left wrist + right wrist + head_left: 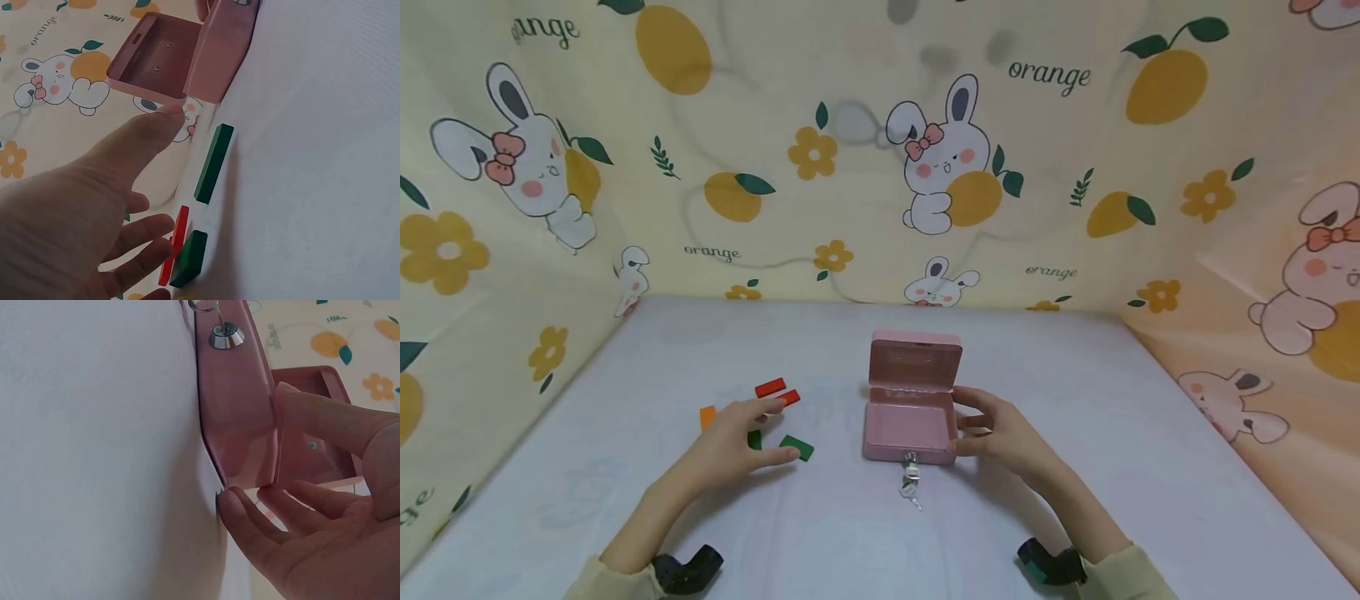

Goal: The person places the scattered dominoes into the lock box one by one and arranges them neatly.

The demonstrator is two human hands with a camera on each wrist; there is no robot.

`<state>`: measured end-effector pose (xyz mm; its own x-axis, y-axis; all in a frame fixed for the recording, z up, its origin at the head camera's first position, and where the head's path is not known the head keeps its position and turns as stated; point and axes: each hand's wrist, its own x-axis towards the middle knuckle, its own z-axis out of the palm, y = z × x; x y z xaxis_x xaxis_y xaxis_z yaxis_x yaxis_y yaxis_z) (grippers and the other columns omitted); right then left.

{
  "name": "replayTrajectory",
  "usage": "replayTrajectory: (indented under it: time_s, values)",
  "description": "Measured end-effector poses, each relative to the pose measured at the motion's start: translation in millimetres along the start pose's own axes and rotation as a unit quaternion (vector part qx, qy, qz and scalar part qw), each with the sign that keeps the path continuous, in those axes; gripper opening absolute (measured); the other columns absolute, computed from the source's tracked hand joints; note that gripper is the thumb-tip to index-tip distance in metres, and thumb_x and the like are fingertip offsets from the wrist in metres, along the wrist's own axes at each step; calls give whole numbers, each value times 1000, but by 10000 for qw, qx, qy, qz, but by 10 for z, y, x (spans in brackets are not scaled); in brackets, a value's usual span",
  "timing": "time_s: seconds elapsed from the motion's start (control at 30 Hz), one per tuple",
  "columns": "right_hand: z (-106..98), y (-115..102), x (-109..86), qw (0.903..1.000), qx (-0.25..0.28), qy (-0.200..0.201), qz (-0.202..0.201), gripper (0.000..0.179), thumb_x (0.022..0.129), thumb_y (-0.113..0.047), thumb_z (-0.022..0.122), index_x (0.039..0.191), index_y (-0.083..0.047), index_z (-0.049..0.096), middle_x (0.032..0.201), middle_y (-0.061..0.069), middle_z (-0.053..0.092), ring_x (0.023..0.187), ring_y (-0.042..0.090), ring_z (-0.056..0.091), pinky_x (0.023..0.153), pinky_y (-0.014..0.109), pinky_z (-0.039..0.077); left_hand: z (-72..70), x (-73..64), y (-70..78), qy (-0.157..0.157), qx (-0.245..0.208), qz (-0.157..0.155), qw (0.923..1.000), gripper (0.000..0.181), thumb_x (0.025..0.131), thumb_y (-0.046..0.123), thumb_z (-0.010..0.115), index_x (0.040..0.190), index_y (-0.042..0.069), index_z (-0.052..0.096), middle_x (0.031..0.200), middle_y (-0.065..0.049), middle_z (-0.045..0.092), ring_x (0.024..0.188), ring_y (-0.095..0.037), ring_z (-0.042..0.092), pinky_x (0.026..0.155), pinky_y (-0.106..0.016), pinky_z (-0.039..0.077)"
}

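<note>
On the table stands a pink metal cash box (pixel 910 433), its lid (pixel 915 364) raised and its inside visible. A key ring with keys (pixel 911 483) hangs at the front lock (pixel 226 336). My right hand (pixel 1003 433) touches the box's right side, fingers spread and slightly bent. To the left, my left hand (pixel 730 442) hovers over small flat blocks with its thumb and fingers apart. Its thumb lies near a green block (pixel 797 447); another green block (pixel 190 259) sits by its fingers. Two red blocks (pixel 770 387) lie just beyond, partly covered by the fingertips.
An orange block (pixel 707 417) pokes out behind my left hand. The white tabletop (pixel 835 533) meets patterned cloth walls (pixel 850 167) at the back and both sides. Black wrist cameras (pixel 688 570) sit on both wrists.
</note>
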<state>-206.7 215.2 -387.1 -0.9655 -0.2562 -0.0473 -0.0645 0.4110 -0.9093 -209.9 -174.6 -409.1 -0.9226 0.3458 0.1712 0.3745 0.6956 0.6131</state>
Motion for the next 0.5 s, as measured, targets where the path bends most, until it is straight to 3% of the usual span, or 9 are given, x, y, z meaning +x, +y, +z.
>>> replayTrajectory:
  time_s: [0.3,0.5]
  values:
    - [5,19,-12,9998,-26,68,165,80,72,-14,83,142,-11,43,142,7,46,114,28,56,96,51,43,33,-13,-15,-53,-6,98,9999,78,67,57,80,125,8,61,117,-1,64,110,-21,58,95,-47,45]
    - [19,35,-16,9997,30,98,222,79,73,-14,83,141,-12,43,143,6,45,114,27,57,97,53,41,41,-23,-12,-56,5,67,10000,74,66,51,83,123,8,63,106,5,67,100,-16,58,92,-44,47]
